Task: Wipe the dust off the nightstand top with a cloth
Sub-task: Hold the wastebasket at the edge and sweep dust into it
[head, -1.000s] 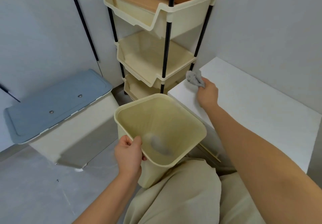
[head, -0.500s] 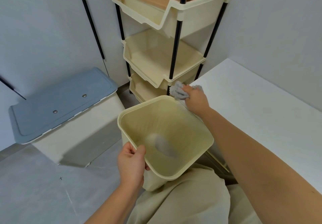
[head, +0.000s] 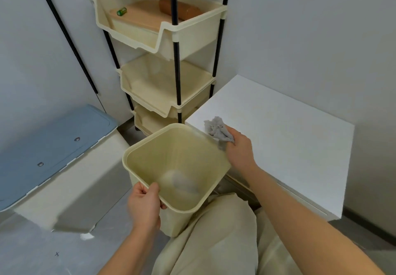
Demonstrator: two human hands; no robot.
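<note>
The white nightstand top [head: 278,133] fills the right side of the head view. My right hand [head: 241,149] grips a crumpled grey cloth [head: 217,129] at the nightstand's near left corner, right beside the bin's rim. My left hand [head: 145,206] holds the near rim of a cream plastic bin [head: 150,146], tilted against the nightstand's edge. A grey blurred smudge lies at the bin's bottom.
A cream three-tier shelf rack [head: 162,64] with black poles stands behind the bin; its top tray holds a wooden board, a brown roll and a small green item. A white box with a blue lid [head: 51,146] sits at left. My beige-trousered knee [head: 214,232] is below.
My right hand with the cloth swept from the nightstand's left corner out over the bin's rim, then drew back onto the corner. My left hand kept its hold on the bin.
</note>
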